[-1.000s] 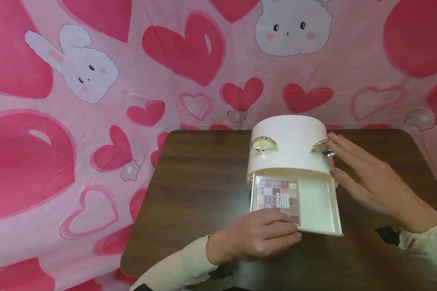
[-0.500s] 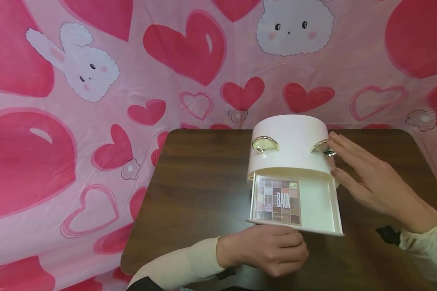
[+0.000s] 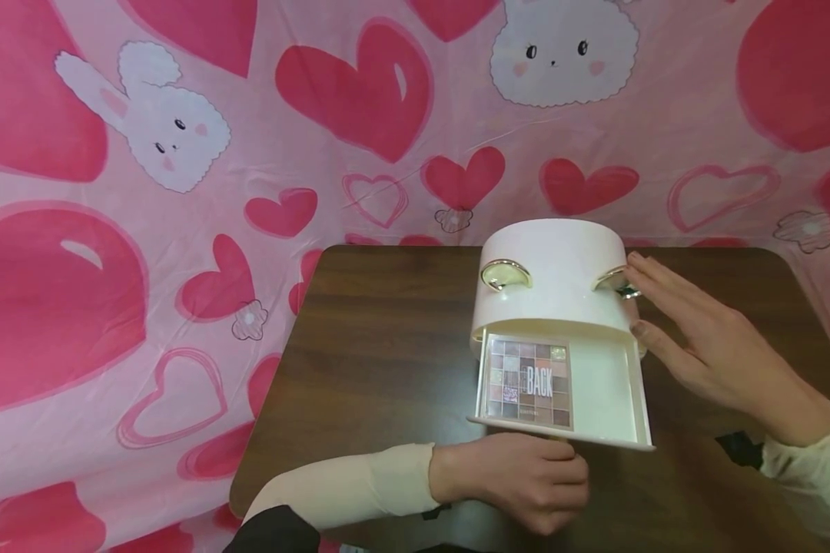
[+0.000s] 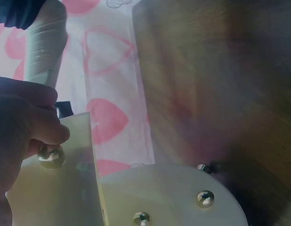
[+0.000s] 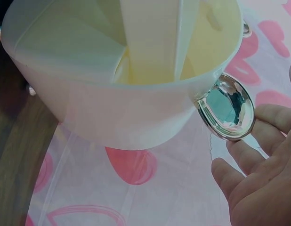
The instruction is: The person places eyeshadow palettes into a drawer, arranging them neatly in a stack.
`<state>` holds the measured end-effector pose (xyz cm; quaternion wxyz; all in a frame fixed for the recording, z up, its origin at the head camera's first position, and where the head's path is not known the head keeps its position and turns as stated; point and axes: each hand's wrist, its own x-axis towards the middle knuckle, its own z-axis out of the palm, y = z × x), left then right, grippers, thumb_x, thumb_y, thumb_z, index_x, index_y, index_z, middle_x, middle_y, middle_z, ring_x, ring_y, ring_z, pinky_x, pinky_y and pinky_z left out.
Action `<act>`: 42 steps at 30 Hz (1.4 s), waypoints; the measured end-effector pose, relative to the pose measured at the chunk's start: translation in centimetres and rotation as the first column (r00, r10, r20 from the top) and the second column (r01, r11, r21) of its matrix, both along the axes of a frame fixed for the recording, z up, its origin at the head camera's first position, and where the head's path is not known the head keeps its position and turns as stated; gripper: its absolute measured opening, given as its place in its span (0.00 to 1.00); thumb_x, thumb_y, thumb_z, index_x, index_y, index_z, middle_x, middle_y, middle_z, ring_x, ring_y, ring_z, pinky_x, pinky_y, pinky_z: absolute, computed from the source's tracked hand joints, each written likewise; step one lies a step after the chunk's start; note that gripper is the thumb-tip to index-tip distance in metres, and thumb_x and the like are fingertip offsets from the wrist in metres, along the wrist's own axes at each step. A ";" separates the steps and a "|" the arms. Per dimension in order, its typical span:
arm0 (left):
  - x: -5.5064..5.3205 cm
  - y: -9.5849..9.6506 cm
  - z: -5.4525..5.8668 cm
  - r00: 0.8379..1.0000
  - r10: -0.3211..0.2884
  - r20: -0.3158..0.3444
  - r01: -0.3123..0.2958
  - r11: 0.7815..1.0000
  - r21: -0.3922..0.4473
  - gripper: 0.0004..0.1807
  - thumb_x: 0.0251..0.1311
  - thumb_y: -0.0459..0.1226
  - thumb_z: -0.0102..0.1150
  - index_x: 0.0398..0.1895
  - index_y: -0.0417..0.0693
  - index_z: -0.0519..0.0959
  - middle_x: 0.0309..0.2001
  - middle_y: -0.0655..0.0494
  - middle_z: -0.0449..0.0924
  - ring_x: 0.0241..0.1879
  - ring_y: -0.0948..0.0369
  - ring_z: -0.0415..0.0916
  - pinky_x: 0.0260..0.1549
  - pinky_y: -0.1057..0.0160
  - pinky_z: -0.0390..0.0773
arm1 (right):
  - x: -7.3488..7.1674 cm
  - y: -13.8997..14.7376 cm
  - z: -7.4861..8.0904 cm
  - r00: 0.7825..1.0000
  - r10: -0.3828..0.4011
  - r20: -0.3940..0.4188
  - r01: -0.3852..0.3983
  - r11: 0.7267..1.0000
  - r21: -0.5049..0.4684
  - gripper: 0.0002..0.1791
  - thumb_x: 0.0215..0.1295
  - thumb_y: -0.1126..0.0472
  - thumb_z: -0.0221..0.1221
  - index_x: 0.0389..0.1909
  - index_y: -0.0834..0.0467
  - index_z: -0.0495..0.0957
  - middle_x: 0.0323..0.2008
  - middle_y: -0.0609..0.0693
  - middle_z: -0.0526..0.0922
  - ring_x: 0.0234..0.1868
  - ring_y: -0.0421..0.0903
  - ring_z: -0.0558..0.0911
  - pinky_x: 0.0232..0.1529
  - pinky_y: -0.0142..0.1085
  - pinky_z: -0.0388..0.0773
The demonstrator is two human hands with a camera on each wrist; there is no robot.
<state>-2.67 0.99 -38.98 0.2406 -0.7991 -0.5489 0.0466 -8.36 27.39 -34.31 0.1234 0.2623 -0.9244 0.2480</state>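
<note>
A white round-sided organizer box (image 3: 553, 269) stands on the table with its drawer (image 3: 605, 392) pulled out. An eyeshadow palette (image 3: 526, 384) with "BACK" on its lid lies in the drawer's left part. My left hand (image 3: 519, 476) is just in front of the drawer; in the left wrist view its fingertips pinch the round metallic knob (image 4: 52, 157) on the drawer front. My right hand (image 3: 712, 346) is at the box's right side, fingers fairly straight. In the right wrist view its fingertips touch the shiny oval ear-like piece (image 5: 228, 108) on the box.
The dark wooden table (image 3: 380, 330) extends left of the box. Behind it hangs a pink cloth (image 3: 401, 115) printed with hearts and rabbits. A second gold-rimmed oval piece (image 3: 505, 274) sits at the box's upper left. Small metallic balls (image 4: 205, 198) stud the box's underside.
My left hand has moved from over the palette and the drawer's front edge down and right to the knob. The drawer and the right hand look unchanged.
</note>
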 end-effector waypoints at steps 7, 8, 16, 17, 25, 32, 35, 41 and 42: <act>-0.2 -0.1 -0.8 1.000 -0.011 0.017 0.012 1.000 -0.023 0.23 0.60 0.28 0.26 0.23 0.54 0.75 0.29 0.60 0.73 0.35 0.57 0.71 0.37 0.60 0.69 | 0.1 -0.1 -0.1 1.000 -0.001 0.004 0.001 1.000 -0.009 0.40 0.56 0.59 0.61 0.69 0.51 0.54 0.69 0.46 0.53 0.68 0.46 0.53 0.64 0.32 0.49; -0.3 -0.1 -0.8 1.000 -0.014 0.024 0.015 1.000 -0.019 0.23 0.60 0.28 0.26 0.23 0.54 0.75 0.28 0.60 0.73 0.35 0.57 0.71 0.37 0.60 0.69 | 0.1 -0.1 0.0 1.000 0.002 0.002 -0.002 1.000 -0.013 0.39 0.57 0.60 0.60 0.69 0.51 0.54 0.69 0.47 0.53 0.68 0.47 0.53 0.64 0.32 0.49; -1.6 -0.3 0.0 1.000 0.007 0.025 -0.008 0.999 0.040 0.21 0.61 0.30 0.29 0.25 0.51 0.77 0.29 0.58 0.73 0.34 0.55 0.71 0.38 0.58 0.70 | -0.2 0.0 0.4 1.000 0.029 -0.008 -0.029 0.998 -0.056 0.32 0.63 0.60 0.54 0.68 0.50 0.57 0.68 0.47 0.56 0.67 0.47 0.56 0.63 0.28 0.48; -1.9 -0.3 0.1 1.000 0.014 0.019 -0.015 0.998 0.053 0.21 0.61 0.30 0.30 0.26 0.50 0.77 0.29 0.58 0.73 0.34 0.55 0.71 0.37 0.58 0.70 | -0.2 0.0 0.4 0.999 0.034 -0.015 -0.035 0.998 -0.056 0.32 0.63 0.60 0.54 0.68 0.51 0.57 0.68 0.48 0.56 0.67 0.47 0.56 0.63 0.28 0.48; -4.7 0.1 1.5 0.995 0.097 0.002 -0.096 0.978 0.183 0.19 0.62 0.29 0.36 0.21 0.52 0.77 0.27 0.60 0.73 0.31 0.60 0.70 0.36 0.63 0.70 | -0.3 -0.4 0.1 0.998 0.039 -0.052 -0.042 0.998 -0.051 0.31 0.63 0.59 0.55 0.67 0.53 0.58 0.67 0.49 0.57 0.66 0.47 0.57 0.62 0.26 0.48; -6.9 0.3 2.5 0.989 0.148 -0.023 -0.138 0.961 0.238 0.20 0.63 0.27 0.38 0.24 0.50 0.79 0.28 0.60 0.76 0.33 0.61 0.72 0.39 0.64 0.71 | -0.4 -0.9 -0.1 0.998 0.006 -0.065 -0.011 0.997 -0.074 0.31 0.63 0.55 0.55 0.67 0.50 0.59 0.67 0.48 0.59 0.66 0.47 0.58 0.63 0.28 0.49; -7.9 0.3 2.2 0.983 0.183 -0.011 -0.174 0.951 0.257 0.21 0.64 0.26 0.37 0.25 0.50 0.80 0.29 0.61 0.77 0.34 0.61 0.72 0.41 0.64 0.72 | -0.4 -1.1 -0.1 0.997 0.006 -0.071 -0.012 0.996 -0.084 0.32 0.63 0.55 0.56 0.67 0.50 0.59 0.66 0.48 0.60 0.65 0.47 0.59 0.63 0.28 0.50; -9.0 0.3 1.9 0.980 0.196 0.039 -0.200 0.948 0.248 0.21 0.65 0.26 0.36 0.26 0.48 0.80 0.29 0.61 0.77 0.33 0.60 0.71 0.40 0.64 0.71 | -0.4 -1.3 -0.4 0.997 -0.006 -0.078 -0.002 0.995 -0.098 0.32 0.61 0.56 0.57 0.66 0.50 0.60 0.65 0.48 0.61 0.65 0.45 0.60 0.62 0.28 0.51; -9.1 0.3 2.0 0.979 0.200 0.036 -0.203 0.948 0.245 0.21 0.65 0.26 0.36 0.26 0.48 0.80 0.29 0.61 0.77 0.33 0.60 0.71 0.39 0.64 0.71 | -0.4 -1.4 -0.4 0.997 -0.010 -0.072 0.003 0.995 -0.097 0.32 0.61 0.56 0.57 0.67 0.50 0.60 0.65 0.47 0.61 0.65 0.45 0.60 0.62 0.28 0.51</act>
